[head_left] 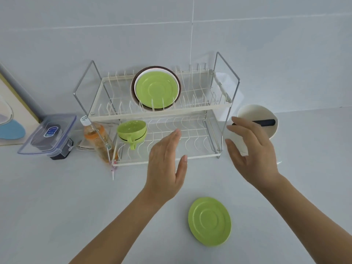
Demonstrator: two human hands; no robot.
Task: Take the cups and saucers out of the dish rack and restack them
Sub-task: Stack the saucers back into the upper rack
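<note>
Already one green saucer [209,221] lies flat on the worktop [57,197] at the lower centre of the frame, alone, with nothing stacked on it. A second green saucer [156,89] stands on edge in the upper tier of the dish rack [160,113], in front of a white plate [177,80] and a brown one [133,86]. In the lower tier, toward the rack's left end, sit the green cups [131,131], which look like two nested together with one handle pointing toward the camera.

Both hands are raised in front of the rack and hold nothing. The left hand [165,166] has its fingers straight, palm facing right; the right hand [253,147] is spread, its grip loose and empty, over the rack's right end.

Judging by this, the unloading is partly done: one saucer out, one saucer and the cups left. The next move probably calls for reaching up to the standing saucer, lifting it clear of the wire prongs without knocking the plates behind, and laying it on the first.

Left of the rack stand an orange bottle [95,136] and a lidded plastic box [49,134]; at right sits a white bowl [255,115].
</note>
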